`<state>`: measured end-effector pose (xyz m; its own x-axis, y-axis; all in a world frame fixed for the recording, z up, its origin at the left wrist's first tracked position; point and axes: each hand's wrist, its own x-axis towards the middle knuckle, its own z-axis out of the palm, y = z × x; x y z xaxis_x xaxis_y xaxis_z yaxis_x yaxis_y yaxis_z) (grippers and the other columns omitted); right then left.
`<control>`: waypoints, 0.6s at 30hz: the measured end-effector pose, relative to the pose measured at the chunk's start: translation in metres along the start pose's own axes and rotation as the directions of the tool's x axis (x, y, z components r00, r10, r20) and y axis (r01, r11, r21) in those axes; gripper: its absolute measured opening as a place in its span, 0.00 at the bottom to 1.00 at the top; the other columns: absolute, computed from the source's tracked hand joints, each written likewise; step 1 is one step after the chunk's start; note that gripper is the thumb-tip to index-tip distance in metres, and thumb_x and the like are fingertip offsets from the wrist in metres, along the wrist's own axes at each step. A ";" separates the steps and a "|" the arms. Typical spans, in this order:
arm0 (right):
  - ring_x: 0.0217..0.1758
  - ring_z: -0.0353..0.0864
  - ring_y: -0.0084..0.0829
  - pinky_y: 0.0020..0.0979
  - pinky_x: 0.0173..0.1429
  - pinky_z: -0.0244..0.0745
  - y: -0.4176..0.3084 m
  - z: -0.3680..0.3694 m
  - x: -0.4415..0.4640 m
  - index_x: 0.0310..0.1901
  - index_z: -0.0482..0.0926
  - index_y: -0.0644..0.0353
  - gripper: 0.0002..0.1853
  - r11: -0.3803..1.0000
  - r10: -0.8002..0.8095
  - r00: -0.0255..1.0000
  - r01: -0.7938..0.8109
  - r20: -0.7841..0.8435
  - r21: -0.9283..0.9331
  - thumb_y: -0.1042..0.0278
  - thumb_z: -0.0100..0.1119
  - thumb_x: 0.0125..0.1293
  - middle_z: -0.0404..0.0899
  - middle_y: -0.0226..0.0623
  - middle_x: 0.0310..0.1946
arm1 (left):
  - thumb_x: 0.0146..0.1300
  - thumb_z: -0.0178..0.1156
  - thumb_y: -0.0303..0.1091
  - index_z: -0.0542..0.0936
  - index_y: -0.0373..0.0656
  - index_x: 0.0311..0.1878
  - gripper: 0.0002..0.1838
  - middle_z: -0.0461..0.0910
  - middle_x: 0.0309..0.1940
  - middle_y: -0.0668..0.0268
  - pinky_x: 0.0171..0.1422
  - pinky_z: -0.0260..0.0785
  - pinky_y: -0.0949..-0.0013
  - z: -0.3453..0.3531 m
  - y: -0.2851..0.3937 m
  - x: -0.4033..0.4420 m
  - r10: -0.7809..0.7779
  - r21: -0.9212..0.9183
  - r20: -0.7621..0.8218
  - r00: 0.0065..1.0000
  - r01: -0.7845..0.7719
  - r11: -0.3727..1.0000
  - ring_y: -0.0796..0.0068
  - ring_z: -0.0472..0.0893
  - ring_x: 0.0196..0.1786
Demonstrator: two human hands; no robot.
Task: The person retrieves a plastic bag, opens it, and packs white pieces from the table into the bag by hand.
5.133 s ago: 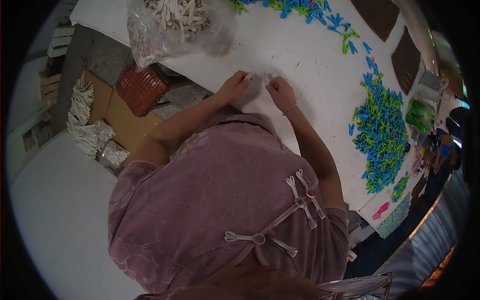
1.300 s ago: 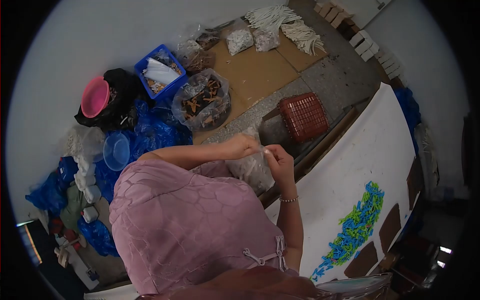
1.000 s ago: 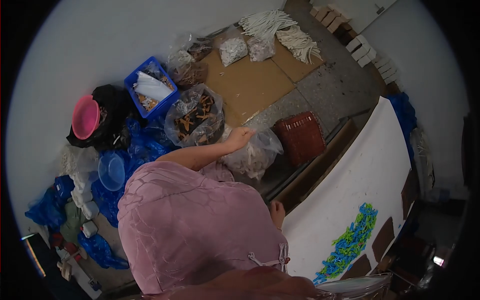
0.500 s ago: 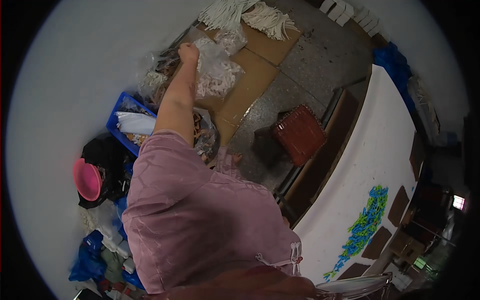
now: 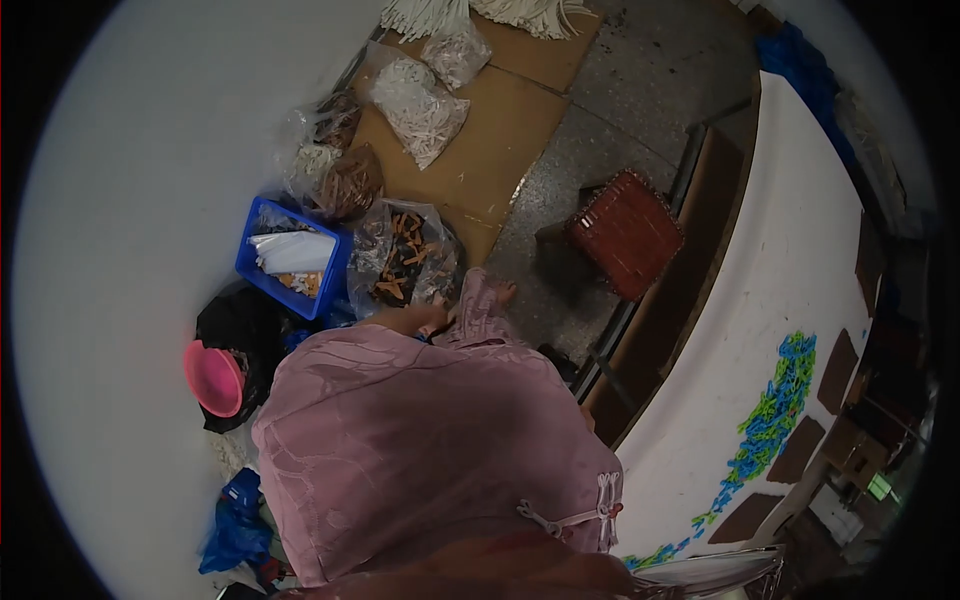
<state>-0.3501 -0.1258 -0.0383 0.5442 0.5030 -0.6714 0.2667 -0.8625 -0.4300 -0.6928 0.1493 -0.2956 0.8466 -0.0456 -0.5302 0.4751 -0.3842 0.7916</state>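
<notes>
My left hand [image 5: 432, 314] is drawn in near my lap, beside a clear plastic bag [image 5: 446, 232] of orange-brown and black pieces. Its fingers are small and partly hidden, so their pose is unclear. Only a sliver of what looks like my right hand [image 5: 588, 416] shows past my pink top, by the edge of the white table [image 5: 690, 400]; its fingers are hidden. Farther off, a clear bag of whitish strips [image 5: 425, 120] lies on brown cardboard [image 5: 500, 140], away from both hands.
A blue bin [image 5: 328, 292] and a pink basin [image 5: 213, 380] on a black bag stand at the left. A red-topped stool [image 5: 628, 235] stands between cardboard and table. Blue and green pieces [image 5: 775, 420] lie on the table. Bundles of white strands [image 5: 425, 15] lie at the back.
My left arm, stretched out with the hand at the bag of whitish strips, has pulled back toward my lap. That bag is left lying on the cardboard. The view has shifted.
</notes>
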 end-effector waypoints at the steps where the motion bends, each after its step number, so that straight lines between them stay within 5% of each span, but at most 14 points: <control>1: 0.22 0.77 0.26 0.28 0.25 0.72 0.022 0.014 0.003 0.36 0.79 0.61 0.19 0.987 0.112 0.993 -0.116 0.041 0.115 0.51 0.52 0.61 0.78 0.35 0.21 | 0.63 0.51 0.38 0.78 0.37 0.46 0.16 0.78 0.45 0.51 0.50 0.67 0.56 -0.012 0.038 -0.005 -0.136 -0.003 -0.078 0.988 0.136 0.991 0.53 0.76 0.47; 3: 0.22 0.76 0.25 0.29 0.25 0.72 0.026 0.019 -0.029 0.36 0.79 0.60 0.18 0.943 0.229 0.971 -0.237 0.060 0.235 0.52 0.52 0.61 0.78 0.35 0.21 | 0.58 0.54 0.39 0.82 0.35 0.39 0.17 0.80 0.42 0.51 0.54 0.66 0.58 -0.086 0.112 -0.046 -0.363 -0.002 -0.186 0.913 0.369 0.929 0.53 0.78 0.46; 4: 0.22 0.75 0.25 0.30 0.24 0.71 -0.012 0.003 -0.047 0.35 0.79 0.60 0.16 0.939 0.242 0.970 -0.241 0.024 0.245 0.54 0.52 0.62 0.77 0.35 0.22 | 0.58 0.54 0.39 0.81 0.34 0.40 0.17 0.80 0.39 0.50 0.52 0.67 0.56 -0.124 0.117 -0.035 -0.400 0.274 0.114 0.910 0.358 0.893 0.54 0.78 0.46; 5: 0.20 0.72 0.24 0.31 0.23 0.70 0.039 0.030 -0.042 0.32 0.78 0.60 0.14 0.963 -0.028 0.999 0.039 -0.047 0.268 0.57 0.51 0.63 0.76 0.33 0.22 | 0.58 0.52 0.38 0.79 0.34 0.43 0.18 0.79 0.40 0.48 0.49 0.69 0.57 -0.156 0.124 -0.043 -0.387 -0.135 -0.043 0.921 0.378 0.916 0.54 0.78 0.44; 6: 0.22 0.75 0.29 0.31 0.26 0.72 0.015 0.024 -0.049 0.30 0.77 0.61 0.10 0.888 0.294 0.953 -0.299 0.069 0.350 0.63 0.54 0.61 0.76 0.36 0.21 | 0.58 0.52 0.39 0.80 0.36 0.40 0.16 0.80 0.39 0.50 0.44 0.70 0.58 -0.163 0.084 -0.027 -0.412 -0.193 -0.246 0.877 0.373 0.908 0.54 0.79 0.40; 7: 0.22 0.75 0.24 0.28 0.26 0.71 0.115 0.085 -0.028 0.38 0.76 0.62 0.16 0.973 -0.008 1.000 0.005 0.012 0.229 0.56 0.53 0.61 0.78 0.36 0.26 | 0.61 0.51 0.41 0.79 0.36 0.35 0.16 0.80 0.33 0.55 0.41 0.69 0.61 -0.207 0.116 -0.031 -0.307 0.195 -0.236 0.922 0.354 0.915 0.59 0.79 0.35; 8: 0.22 0.75 0.25 0.27 0.26 0.72 0.094 0.080 -0.044 0.39 0.77 0.63 0.16 0.966 0.025 0.999 -0.018 -0.023 0.259 0.56 0.53 0.61 0.77 0.36 0.25 | 0.62 0.50 0.44 0.77 0.38 0.34 0.17 0.77 0.27 0.61 0.39 0.69 0.64 -0.225 0.101 -0.025 -0.605 -0.526 -0.285 0.743 0.406 0.747 0.66 0.78 0.33; 9: 0.28 0.78 0.32 0.32 0.31 0.74 0.092 0.092 -0.051 0.36 0.78 0.61 0.11 0.975 0.077 0.997 -0.078 0.009 0.206 0.62 0.54 0.59 0.79 0.38 0.29 | 0.64 0.49 0.46 0.76 0.39 0.36 0.17 0.74 0.25 0.67 0.38 0.68 0.65 -0.243 0.089 -0.018 -0.720 -0.571 -0.340 0.605 0.476 0.669 0.70 0.76 0.32; 10: 0.35 0.80 0.38 0.36 0.36 0.77 0.091 0.102 -0.059 0.33 0.79 0.60 0.07 0.981 0.119 0.992 -0.124 0.046 0.149 0.68 0.54 0.57 0.80 0.41 0.32 | 0.64 0.50 0.46 0.75 0.41 0.39 0.16 0.75 0.26 0.68 0.35 0.67 0.67 -0.261 0.081 -0.015 -0.721 -0.693 -0.318 0.616 0.367 0.620 0.72 0.75 0.29; 11: 0.36 0.80 0.39 0.35 0.37 0.77 0.084 0.111 -0.068 0.35 0.80 0.61 0.10 0.902 0.305 0.952 -0.287 -0.006 0.322 0.64 0.55 0.58 0.80 0.42 0.33 | 0.65 0.50 0.45 0.74 0.44 0.42 0.15 0.76 0.28 0.69 0.31 0.66 0.69 -0.277 0.077 -0.011 -0.729 -0.804 -0.294 0.618 0.253 0.538 0.75 0.73 0.26; 13: 0.38 0.81 0.39 0.35 0.39 0.77 0.063 0.116 -0.096 0.37 0.80 0.62 0.13 0.739 0.511 0.860 -0.426 -0.021 0.522 0.60 0.55 0.59 0.81 0.44 0.34 | 0.66 0.51 0.40 0.72 0.44 0.45 0.11 0.74 0.27 0.68 0.29 0.66 0.71 -0.295 0.077 -0.007 -0.620 -0.774 -0.365 0.694 0.145 0.617 0.78 0.71 0.24; 16: 0.35 0.82 0.38 0.34 0.38 0.76 0.050 0.112 -0.130 0.40 0.79 0.63 0.19 0.830 0.467 0.877 -0.388 -0.117 0.402 0.54 0.54 0.59 0.81 0.45 0.33 | 0.66 0.50 0.36 0.72 0.43 0.43 0.08 0.72 0.25 0.69 0.26 0.64 0.72 -0.288 0.113 0.007 -0.650 -0.679 -0.281 0.706 0.332 0.655 0.80 0.69 0.22; 18: 0.30 0.82 0.35 0.34 0.34 0.76 0.070 0.132 -0.143 0.40 0.79 0.63 0.18 0.619 0.531 0.846 -0.421 0.042 0.663 0.56 0.54 0.58 0.81 0.44 0.29 | 0.66 0.50 0.37 0.73 0.43 0.43 0.09 0.72 0.24 0.69 0.25 0.63 0.73 -0.254 0.153 0.021 -0.638 -0.608 -0.276 0.719 0.383 0.695 0.81 0.69 0.22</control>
<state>-0.5140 -0.2510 -0.0519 0.5688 -0.0301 -0.8219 -0.5916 -0.7092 -0.3835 -0.5410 0.3232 -0.1084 0.3715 0.4669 -0.8025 0.8006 0.2765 0.5315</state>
